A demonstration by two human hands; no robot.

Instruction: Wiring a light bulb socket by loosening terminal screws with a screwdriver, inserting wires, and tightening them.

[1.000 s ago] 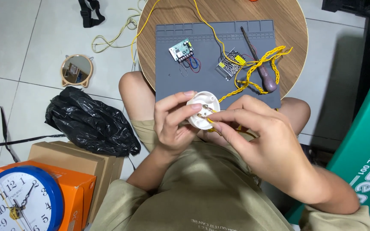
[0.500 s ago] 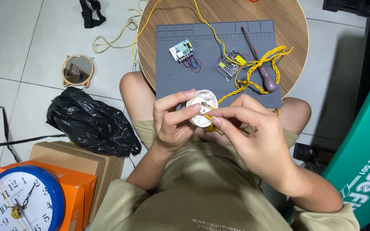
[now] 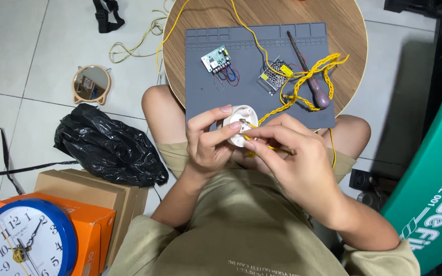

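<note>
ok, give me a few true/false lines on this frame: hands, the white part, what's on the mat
1. The left hand holds the white round part. True.
2. The right hand holds the screwdriver. False: it lies on the grey mat; the right hand pinches yellow wire at the part.
3. Two small circuit boards lie on the mat. True.
4. The blue clock sits on the round table. False: it is down beside the orange box.
</note>
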